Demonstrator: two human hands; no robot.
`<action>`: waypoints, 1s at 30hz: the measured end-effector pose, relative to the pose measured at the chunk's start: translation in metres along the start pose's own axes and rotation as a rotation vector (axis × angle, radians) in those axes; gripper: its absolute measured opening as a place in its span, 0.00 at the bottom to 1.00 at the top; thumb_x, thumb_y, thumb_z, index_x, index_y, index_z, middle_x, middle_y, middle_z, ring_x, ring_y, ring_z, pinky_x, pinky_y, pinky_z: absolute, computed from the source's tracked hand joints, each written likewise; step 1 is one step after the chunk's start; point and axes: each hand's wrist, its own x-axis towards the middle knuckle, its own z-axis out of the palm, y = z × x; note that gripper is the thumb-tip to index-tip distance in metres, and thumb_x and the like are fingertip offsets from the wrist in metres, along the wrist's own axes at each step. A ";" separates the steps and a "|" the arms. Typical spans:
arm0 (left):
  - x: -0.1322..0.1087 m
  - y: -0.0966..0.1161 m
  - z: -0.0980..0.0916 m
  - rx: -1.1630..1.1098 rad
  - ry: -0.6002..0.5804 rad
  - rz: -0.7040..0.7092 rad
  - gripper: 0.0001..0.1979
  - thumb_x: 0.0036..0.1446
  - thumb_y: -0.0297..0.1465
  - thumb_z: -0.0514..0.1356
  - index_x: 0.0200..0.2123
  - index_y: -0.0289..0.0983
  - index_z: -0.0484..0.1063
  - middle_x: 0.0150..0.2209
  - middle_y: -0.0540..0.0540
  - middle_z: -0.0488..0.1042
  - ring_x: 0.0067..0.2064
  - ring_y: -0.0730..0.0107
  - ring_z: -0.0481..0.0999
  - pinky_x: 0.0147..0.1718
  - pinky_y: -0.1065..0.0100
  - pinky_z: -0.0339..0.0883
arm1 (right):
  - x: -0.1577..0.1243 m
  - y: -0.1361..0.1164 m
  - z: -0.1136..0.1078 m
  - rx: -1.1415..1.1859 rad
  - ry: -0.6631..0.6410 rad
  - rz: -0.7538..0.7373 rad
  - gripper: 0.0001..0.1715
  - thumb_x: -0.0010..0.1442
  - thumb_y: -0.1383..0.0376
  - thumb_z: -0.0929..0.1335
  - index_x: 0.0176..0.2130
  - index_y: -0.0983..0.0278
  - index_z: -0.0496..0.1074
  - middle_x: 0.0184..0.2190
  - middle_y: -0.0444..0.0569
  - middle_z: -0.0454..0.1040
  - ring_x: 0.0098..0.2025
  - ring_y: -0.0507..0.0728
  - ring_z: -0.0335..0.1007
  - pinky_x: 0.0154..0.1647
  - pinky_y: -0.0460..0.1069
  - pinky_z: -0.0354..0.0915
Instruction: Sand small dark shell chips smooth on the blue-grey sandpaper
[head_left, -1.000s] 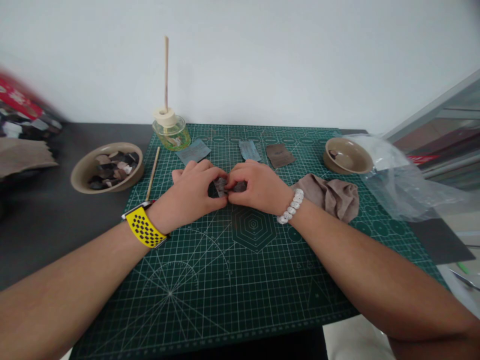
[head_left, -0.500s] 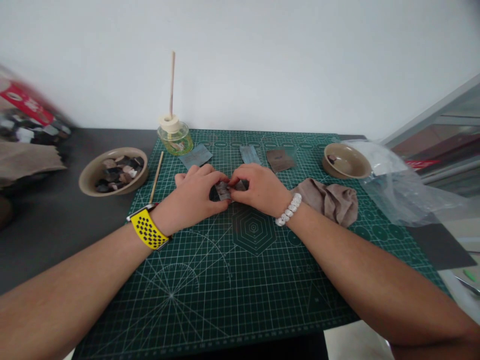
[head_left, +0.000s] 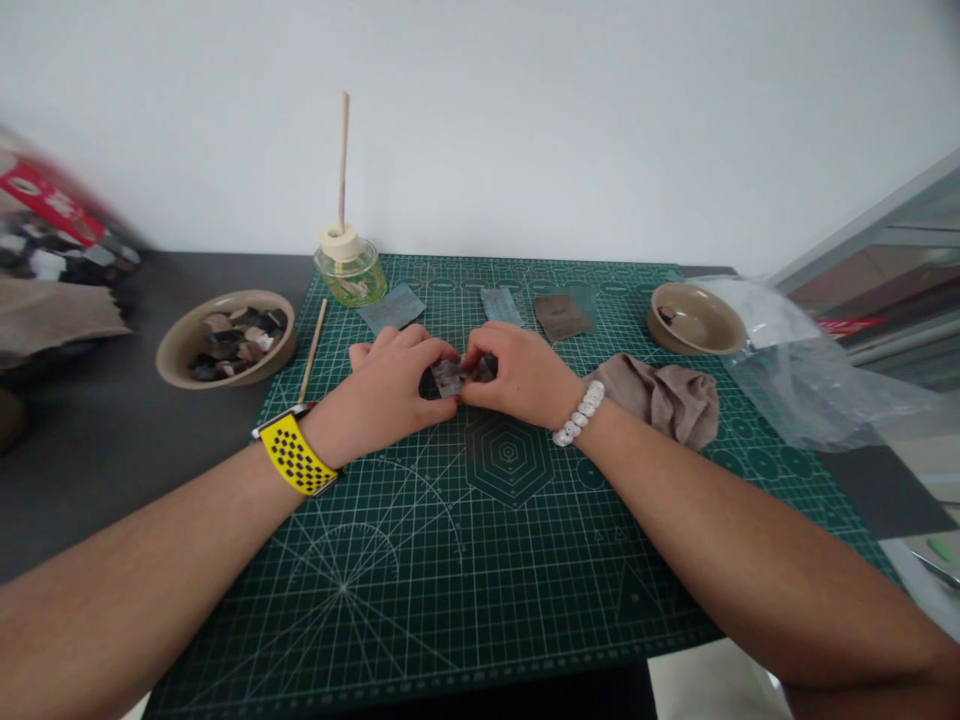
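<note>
Above the middle of the green cutting mat (head_left: 352, 640), my two hands meet fingertip to fingertip. Between them lies a small, worn grey-brown sheet (head_left: 448, 378) that looks like sandpaper. My left hand (head_left: 390, 380), with a yellow watch strap at the wrist, grips its left side between thumb and forefinger. Wearing a white bead bracelet, my right hand (head_left: 517, 375) is pinched closed at the sheet's right side; its fingers hide whatever small thing they hold. Just beyond are a grey-blue square (head_left: 393, 308), a blue strip (head_left: 501, 307) and a brown square (head_left: 559, 316), similar worn sheets.
A bowl (head_left: 174, 368) of dark and pale chips stands left; another bowl (head_left: 705, 345) holds a small piece at right. A glass jar (head_left: 351, 275) with an upright stick, a thin stick (head_left: 313, 350), a crumpled brown cloth (head_left: 660, 395) and clear plastic (head_left: 802, 390) surround my hands.
Both hands stay in nearly the same place, with slight finger movement at the sheet. The whole view has shifted a little.
</note>
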 end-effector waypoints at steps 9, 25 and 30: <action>0.000 0.000 0.000 -0.011 0.013 0.000 0.21 0.64 0.43 0.64 0.57 0.43 0.80 0.54 0.39 0.78 0.58 0.39 0.73 0.50 0.47 0.62 | -0.001 -0.002 -0.002 -0.010 0.004 -0.011 0.05 0.59 0.72 0.78 0.34 0.62 0.82 0.38 0.46 0.84 0.44 0.58 0.75 0.51 0.53 0.63; -0.001 0.001 -0.002 -0.031 -0.002 -0.005 0.21 0.64 0.41 0.65 0.58 0.43 0.80 0.54 0.39 0.77 0.58 0.39 0.73 0.50 0.48 0.62 | -0.002 -0.005 -0.003 -0.029 -0.029 -0.042 0.18 0.52 0.73 0.77 0.29 0.59 0.66 0.32 0.41 0.67 0.41 0.57 0.67 0.47 0.52 0.60; -0.001 0.001 -0.001 -0.035 0.011 -0.006 0.19 0.64 0.41 0.66 0.56 0.44 0.81 0.53 0.40 0.77 0.56 0.40 0.73 0.50 0.48 0.62 | -0.001 -0.003 -0.002 -0.053 -0.030 -0.066 0.08 0.57 0.73 0.76 0.32 0.62 0.77 0.35 0.45 0.77 0.42 0.58 0.69 0.49 0.53 0.61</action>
